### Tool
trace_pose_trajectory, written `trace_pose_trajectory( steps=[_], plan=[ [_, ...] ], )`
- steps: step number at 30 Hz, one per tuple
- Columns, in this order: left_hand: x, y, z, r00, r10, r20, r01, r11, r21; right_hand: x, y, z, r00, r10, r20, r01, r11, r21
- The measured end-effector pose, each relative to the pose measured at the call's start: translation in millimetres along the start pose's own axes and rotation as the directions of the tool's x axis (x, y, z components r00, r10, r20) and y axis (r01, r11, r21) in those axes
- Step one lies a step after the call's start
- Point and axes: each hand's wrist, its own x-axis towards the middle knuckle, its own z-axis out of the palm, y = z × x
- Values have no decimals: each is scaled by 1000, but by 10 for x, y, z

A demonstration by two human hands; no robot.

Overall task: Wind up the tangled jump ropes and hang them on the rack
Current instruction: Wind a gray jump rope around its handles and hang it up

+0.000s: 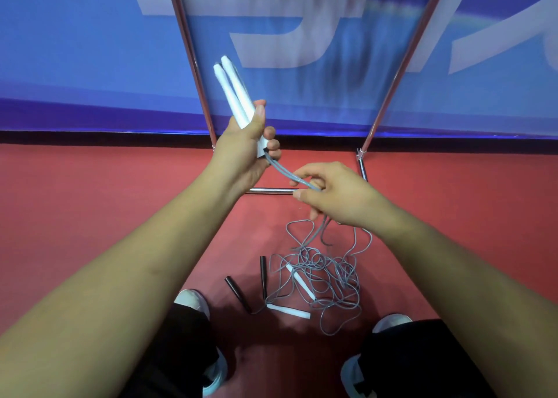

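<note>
My left hand [246,144] grips two white jump-rope handles [234,91] held together, their tips pointing up and away. Two grey cords run from the handles' lower ends to my right hand [330,192], which pinches the cords [290,172] just in front of the rack's low bar. Below that hand the cords drop into a tangled grey heap [321,272] on the red floor. In the heap lie two more white handles [299,281] [288,310] and two black handles [263,275] [237,292]. The chrome rack [193,56] rises ahead of me.
The rack's two slanted chrome posts [404,65] and its low crossbar [270,190] stand against a blue banner wall [90,50]. My shoes [193,301] [391,322] sit on the red floor on either side of the rope heap.
</note>
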Motion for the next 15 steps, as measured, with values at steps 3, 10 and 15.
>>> trace_pose_trajectory(
  steps=[3, 10, 15],
  plan=[
    [66, -4, -59, 998, 42, -55, -38, 996, 76, -17, -25, 19, 999, -35, 9, 36, 995, -97],
    [100, -71, -121, 996, -5, -92, 34, 946, 323, -81, -174, -188, 996, -59, 72, 70, 984, -161],
    [71, -143, -110, 997, -38, -61, 60, 909, 412, -92, -168, -274, 988, -150, 44, 157, 952, -262]
  ],
)
